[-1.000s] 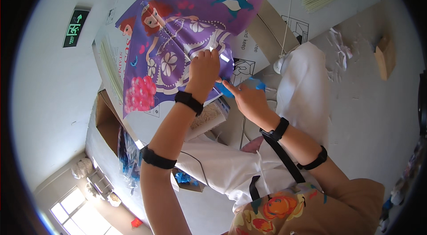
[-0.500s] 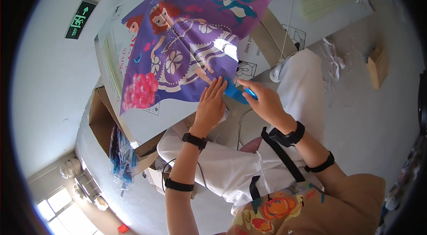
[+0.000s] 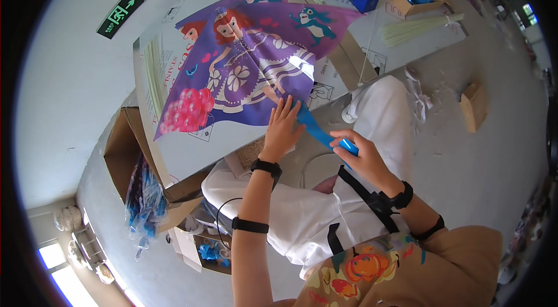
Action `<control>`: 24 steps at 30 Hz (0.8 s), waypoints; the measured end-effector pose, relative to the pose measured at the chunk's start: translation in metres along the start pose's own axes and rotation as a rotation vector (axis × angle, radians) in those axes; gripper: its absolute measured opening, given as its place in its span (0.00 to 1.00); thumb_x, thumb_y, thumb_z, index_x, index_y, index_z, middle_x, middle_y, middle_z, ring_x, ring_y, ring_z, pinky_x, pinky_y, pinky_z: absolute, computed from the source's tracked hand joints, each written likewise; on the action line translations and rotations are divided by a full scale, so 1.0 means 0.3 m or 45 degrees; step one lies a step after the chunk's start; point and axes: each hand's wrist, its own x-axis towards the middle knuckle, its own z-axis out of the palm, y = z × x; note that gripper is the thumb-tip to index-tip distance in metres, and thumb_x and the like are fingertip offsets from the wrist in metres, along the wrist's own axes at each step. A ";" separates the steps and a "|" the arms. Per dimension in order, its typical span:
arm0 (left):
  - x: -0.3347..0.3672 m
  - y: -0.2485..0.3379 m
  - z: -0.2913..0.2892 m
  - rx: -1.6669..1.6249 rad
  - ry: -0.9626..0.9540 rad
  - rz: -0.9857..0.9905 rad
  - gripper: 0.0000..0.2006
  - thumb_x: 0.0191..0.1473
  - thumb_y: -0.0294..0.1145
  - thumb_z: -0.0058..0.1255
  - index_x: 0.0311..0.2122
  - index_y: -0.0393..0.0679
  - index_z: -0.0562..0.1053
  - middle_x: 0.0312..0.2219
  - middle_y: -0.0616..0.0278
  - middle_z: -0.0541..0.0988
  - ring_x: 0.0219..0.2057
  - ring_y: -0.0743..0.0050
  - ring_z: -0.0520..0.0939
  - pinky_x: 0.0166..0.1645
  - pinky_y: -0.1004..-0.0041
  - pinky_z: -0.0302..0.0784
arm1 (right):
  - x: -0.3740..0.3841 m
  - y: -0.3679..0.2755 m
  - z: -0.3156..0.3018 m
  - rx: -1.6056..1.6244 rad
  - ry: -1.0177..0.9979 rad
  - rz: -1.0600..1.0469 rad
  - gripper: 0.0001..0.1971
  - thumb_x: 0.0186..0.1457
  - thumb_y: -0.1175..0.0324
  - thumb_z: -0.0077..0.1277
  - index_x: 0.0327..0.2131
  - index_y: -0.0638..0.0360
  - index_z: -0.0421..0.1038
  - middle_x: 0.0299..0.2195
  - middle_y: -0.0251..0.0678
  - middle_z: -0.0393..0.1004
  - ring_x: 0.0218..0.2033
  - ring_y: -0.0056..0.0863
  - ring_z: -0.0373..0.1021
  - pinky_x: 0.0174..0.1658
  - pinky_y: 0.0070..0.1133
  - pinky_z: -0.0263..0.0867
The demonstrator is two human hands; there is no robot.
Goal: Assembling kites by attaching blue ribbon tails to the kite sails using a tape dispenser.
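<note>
Purple printed sheet (image 3: 256,66) was touched by the spread-fingered left hand (image 3: 282,131), while blue ribbon (image 3: 317,131) was gripped by the right hand (image 3: 367,159).

Smooth, glossy purple sheet (image 3: 247,66)

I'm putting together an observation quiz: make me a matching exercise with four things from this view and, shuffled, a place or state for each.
1. Left hand
2. Right hand
3. Tape dispenser
4. Green sign

A. On the wall
B. Holding a blue item
C. Beside an open carton
D. At the purple sheet's lower edge

Pairs: 1-D, 2-B, 3-C, 4-A
</note>
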 end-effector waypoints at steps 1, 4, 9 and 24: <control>-0.004 0.010 0.021 -0.009 0.007 0.010 0.31 0.55 0.35 0.53 0.63 0.44 0.60 0.66 0.53 0.55 0.67 0.49 0.54 0.67 0.53 0.50 | -0.013 -0.004 0.009 0.081 -0.004 -0.024 0.15 0.60 0.71 0.52 0.50 0.58 0.67 0.37 0.38 0.77 0.37 0.23 0.75 0.41 0.20 0.68; -0.027 0.029 0.049 0.116 0.095 -0.078 0.31 0.55 0.38 0.53 0.62 0.40 0.60 0.65 0.49 0.56 0.67 0.48 0.52 0.68 0.53 0.48 | -0.038 -0.037 0.017 0.214 -0.083 0.011 0.15 0.60 0.71 0.51 0.50 0.59 0.67 0.38 0.37 0.77 0.38 0.20 0.73 0.42 0.19 0.68; -0.058 0.177 -0.083 -0.576 0.545 -0.348 0.21 0.57 0.34 0.52 0.55 0.37 0.69 0.52 0.47 0.73 0.53 0.53 0.73 0.55 0.60 0.68 | -0.079 -0.107 0.000 0.581 -0.295 0.278 0.27 0.58 0.73 0.53 0.59 0.55 0.56 0.40 0.35 0.75 0.36 0.16 0.70 0.36 0.14 0.66; -0.427 0.476 -0.235 -1.738 0.590 -0.647 0.06 0.52 0.20 0.58 0.36 0.37 0.74 0.34 0.67 0.78 0.36 0.83 0.74 0.44 0.79 0.69 | -0.113 -0.134 0.115 0.347 -0.402 -0.155 0.25 0.53 0.69 0.61 0.52 0.57 0.63 0.39 0.32 0.70 0.37 0.20 0.68 0.42 0.21 0.66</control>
